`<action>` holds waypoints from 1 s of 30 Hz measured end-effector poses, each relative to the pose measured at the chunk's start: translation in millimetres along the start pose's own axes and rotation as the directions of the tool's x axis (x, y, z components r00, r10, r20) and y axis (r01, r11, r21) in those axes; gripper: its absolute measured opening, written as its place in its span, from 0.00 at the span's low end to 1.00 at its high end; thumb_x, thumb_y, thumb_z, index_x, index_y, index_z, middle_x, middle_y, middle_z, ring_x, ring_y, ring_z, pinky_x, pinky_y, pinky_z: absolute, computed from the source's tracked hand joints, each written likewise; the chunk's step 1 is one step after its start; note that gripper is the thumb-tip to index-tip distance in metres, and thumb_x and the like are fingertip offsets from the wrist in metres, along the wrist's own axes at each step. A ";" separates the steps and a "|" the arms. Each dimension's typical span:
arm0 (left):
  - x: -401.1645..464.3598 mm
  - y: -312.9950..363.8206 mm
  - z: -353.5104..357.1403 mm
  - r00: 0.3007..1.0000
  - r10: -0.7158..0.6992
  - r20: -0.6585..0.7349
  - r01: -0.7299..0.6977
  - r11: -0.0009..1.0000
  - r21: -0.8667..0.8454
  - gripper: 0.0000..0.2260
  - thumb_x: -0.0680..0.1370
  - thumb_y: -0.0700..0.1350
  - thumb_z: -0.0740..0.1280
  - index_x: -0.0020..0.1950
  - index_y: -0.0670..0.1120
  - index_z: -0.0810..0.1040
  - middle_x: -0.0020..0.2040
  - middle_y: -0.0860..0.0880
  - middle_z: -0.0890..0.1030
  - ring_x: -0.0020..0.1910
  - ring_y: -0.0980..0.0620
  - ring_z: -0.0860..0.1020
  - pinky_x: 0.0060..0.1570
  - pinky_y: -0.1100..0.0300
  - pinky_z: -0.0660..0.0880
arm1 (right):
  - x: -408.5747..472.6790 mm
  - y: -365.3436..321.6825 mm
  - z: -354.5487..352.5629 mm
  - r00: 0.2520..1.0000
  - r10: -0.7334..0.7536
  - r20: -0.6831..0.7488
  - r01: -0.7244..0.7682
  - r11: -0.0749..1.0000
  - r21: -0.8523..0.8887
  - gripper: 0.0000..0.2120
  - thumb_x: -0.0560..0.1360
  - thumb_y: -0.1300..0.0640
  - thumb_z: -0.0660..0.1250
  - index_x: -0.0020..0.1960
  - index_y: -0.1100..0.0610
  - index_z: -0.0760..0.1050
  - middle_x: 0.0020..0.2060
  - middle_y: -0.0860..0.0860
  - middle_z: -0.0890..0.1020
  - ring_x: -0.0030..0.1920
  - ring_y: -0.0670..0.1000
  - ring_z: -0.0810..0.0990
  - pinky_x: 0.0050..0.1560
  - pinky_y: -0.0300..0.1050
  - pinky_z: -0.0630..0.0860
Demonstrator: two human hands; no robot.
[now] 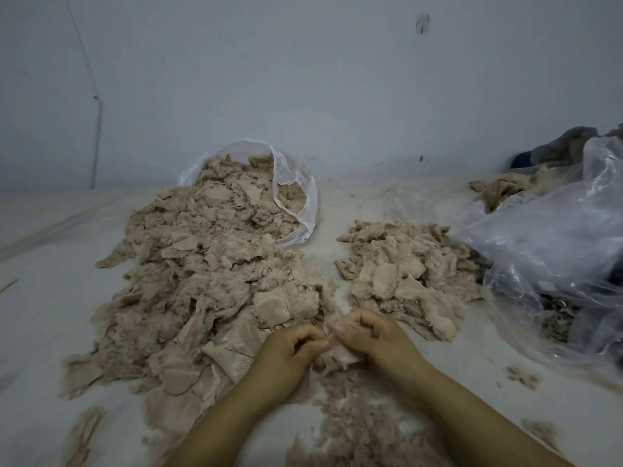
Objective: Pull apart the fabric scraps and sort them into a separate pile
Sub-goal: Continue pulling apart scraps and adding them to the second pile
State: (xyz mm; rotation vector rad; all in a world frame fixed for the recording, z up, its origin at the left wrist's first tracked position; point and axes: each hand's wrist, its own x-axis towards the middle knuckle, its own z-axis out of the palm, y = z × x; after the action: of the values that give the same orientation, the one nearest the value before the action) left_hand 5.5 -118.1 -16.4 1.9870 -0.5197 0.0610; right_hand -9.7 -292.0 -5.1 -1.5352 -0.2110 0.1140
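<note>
White sheet [371, 203] under beige scrap heap [209, 281]; pale wall [303, 79] behind.

A crumpled clear plastic sheet [546, 237] lies right, grey cloth [566, 143] behind it.

big pile [209, 281] left, small pile [404, 274] right
</note>
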 end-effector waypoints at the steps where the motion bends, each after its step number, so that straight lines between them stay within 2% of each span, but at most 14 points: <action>1: -0.1 1.1 -1.6 1.000 -0.002 0.008 0.002 1.000 -0.016 0.10 0.76 0.39 0.67 0.39 0.52 0.79 0.30 0.55 0.80 0.32 0.60 0.78 0.38 0.69 0.72 | -0.7 0.4 0.6 1.000 0.007 0.002 -0.007 0.998 -0.057 0.13 0.68 0.51 0.74 0.41 0.60 0.77 0.32 0.52 0.77 0.33 0.49 0.75 0.35 0.41 0.72; 4: -0.8 2.9 -3.1 1.000 0.001 0.029 0.001 0.998 -0.057 0.08 0.75 0.36 0.67 0.44 0.49 0.76 0.29 0.54 0.79 0.31 0.58 0.79 0.38 0.66 0.74 | 4.1 0.7 1.4 0.989 -0.059 -0.136 0.040 0.990 -0.135 0.11 0.73 0.59 0.71 0.40 0.66 0.74 0.31 0.56 0.71 0.32 0.50 0.69 0.35 0.42 0.67; 7: -0.3 -2.7 -7.5 1.000 -0.023 0.011 0.024 0.998 -0.058 0.07 0.76 0.35 0.67 0.45 0.47 0.75 0.28 0.54 0.78 0.31 0.58 0.79 0.39 0.63 0.75 | 6.3 -3.8 -7.8 0.953 -0.051 -0.297 0.059 0.998 0.018 0.11 0.75 0.60 0.69 0.37 0.60 0.70 0.27 0.53 0.68 0.30 0.49 0.65 0.33 0.40 0.65; 9: -2.1 1.8 -9.0 0.999 -0.032 -0.012 0.031 0.992 -0.125 0.03 0.76 0.42 0.68 0.48 0.49 0.77 0.32 0.56 0.81 0.34 0.60 0.80 0.38 0.68 0.73 | 3.8 -5.0 -11.3 0.967 -0.030 -0.253 0.049 0.996 0.069 0.10 0.73 0.59 0.70 0.36 0.60 0.73 0.27 0.52 0.73 0.29 0.48 0.70 0.32 0.38 0.70; 10: -2.9 4.4 -7.9 0.999 -0.048 -0.026 0.043 0.984 -0.174 0.06 0.74 0.47 0.68 0.50 0.52 0.78 0.36 0.58 0.82 0.37 0.62 0.80 0.39 0.70 0.73 | 2.1 -4.5 -8.8 0.982 -0.009 -0.187 0.027 0.995 0.093 0.08 0.72 0.57 0.71 0.39 0.60 0.76 0.30 0.53 0.77 0.31 0.48 0.75 0.32 0.38 0.73; 12: -3.6 9.8 -3.5 0.998 -0.052 -0.028 0.043 0.969 -0.243 0.10 0.70 0.53 0.69 0.50 0.58 0.78 0.40 0.61 0.83 0.40 0.65 0.80 0.39 0.73 0.72 | 0.4 -0.5 -0.5 0.998 0.012 -0.065 -0.005 0.995 0.104 0.12 0.68 0.55 0.72 0.45 0.62 0.77 0.36 0.56 0.82 0.36 0.52 0.80 0.37 0.43 0.78; 14: -3.1 16.5 1.8 0.999 -0.031 -0.006 0.029 0.964 -0.264 0.03 0.71 0.48 0.71 0.42 0.56 0.80 0.33 0.59 0.81 0.31 0.64 0.77 0.32 0.73 0.70 | 0.9 2.7 5.5 1.000 -0.006 -0.003 0.007 0.997 0.081 0.15 0.69 0.54 0.71 0.49 0.65 0.76 0.40 0.59 0.83 0.40 0.55 0.81 0.44 0.49 0.79; 15: -2.7 13.8 3.6 0.999 -0.026 -0.020 0.020 0.964 -0.266 0.07 0.72 0.43 0.72 0.37 0.55 0.80 0.29 0.57 0.77 0.27 0.64 0.73 0.30 0.71 0.68 | 0.8 3.3 6.9 1.000 -0.023 0.008 0.022 0.997 0.076 0.14 0.71 0.55 0.71 0.48 0.65 0.76 0.41 0.59 0.83 0.41 0.55 0.81 0.46 0.50 0.79; 18: -1.7 7.1 2.2 0.997 -0.059 -0.052 0.043 0.963 -0.266 0.12 0.71 0.36 0.73 0.31 0.50 0.79 0.26 0.55 0.73 0.26 0.60 0.69 0.29 0.66 0.65 | 0.1 4.5 7.2 0.998 -0.046 -0.034 0.048 0.996 0.072 0.13 0.67 0.51 0.73 0.44 0.60 0.78 0.39 0.61 0.83 0.40 0.54 0.81 0.43 0.47 0.78; 21: -2.5 8.9 3.2 1.000 -0.021 0.009 0.023 0.978 -0.207 0.06 0.72 0.40 0.72 0.36 0.47 0.80 0.30 0.53 0.78 0.31 0.58 0.73 0.34 0.66 0.69 | 1.0 4.6 7.8 0.989 -0.116 -0.095 0.116 0.993 -0.007 0.08 0.69 0.56 0.73 0.42 0.61 0.79 0.40 0.66 0.81 0.40 0.57 0.78 0.43 0.51 0.75; 24: -3.5 12.6 5.5 0.999 -0.020 0.035 0.028 0.962 -0.270 0.05 0.72 0.45 0.71 0.40 0.45 0.82 0.34 0.53 0.81 0.34 0.59 0.76 0.37 0.67 0.71 | 2.6 6.1 8.9 0.985 -0.130 -0.110 0.127 0.991 -0.034 0.06 0.72 0.58 0.71 0.39 0.59 0.80 0.35 0.58 0.80 0.37 0.53 0.77 0.40 0.46 0.74; 27: -3.6 10.8 5.4 0.998 -0.033 0.061 0.046 0.970 -0.238 0.08 0.74 0.43 0.69 0.44 0.38 0.82 0.41 0.42 0.83 0.40 0.53 0.79 0.43 0.60 0.74 | 1.5 5.6 9.8 0.983 -0.143 -0.113 0.140 0.990 -0.033 0.02 0.72 0.60 0.71 0.41 0.55 0.80 0.35 0.53 0.81 0.36 0.49 0.78 0.38 0.42 0.75; 28: -4.1 9.5 5.8 0.996 -0.042 0.083 0.058 0.977 -0.207 0.08 0.75 0.41 0.68 0.44 0.36 0.82 0.41 0.39 0.83 0.40 0.52 0.78 0.44 0.59 0.73 | 1.7 5.7 9.5 0.980 -0.153 -0.125 0.148 0.988 -0.044 0.04 0.72 0.62 0.71 0.41 0.54 0.80 0.34 0.52 0.81 0.36 0.48 0.78 0.38 0.40 0.75; 30: -5.0 8.5 6.3 0.992 -0.077 0.104 0.093 0.984 -0.153 0.08 0.75 0.41 0.69 0.41 0.36 0.80 0.35 0.41 0.79 0.35 0.52 0.73 0.38 0.60 0.70 | 3.5 5.7 7.9 0.971 -0.178 -0.160 0.169 0.983 -0.070 0.08 0.73 0.64 0.70 0.38 0.54 0.79 0.30 0.47 0.79 0.33 0.44 0.77 0.35 0.36 0.73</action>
State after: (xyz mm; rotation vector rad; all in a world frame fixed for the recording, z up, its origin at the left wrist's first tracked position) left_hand -3.4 -125.1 -13.5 1.8616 -0.4867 -0.1280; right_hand -7.6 -283.4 -10.3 -1.5660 -0.2163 -0.1590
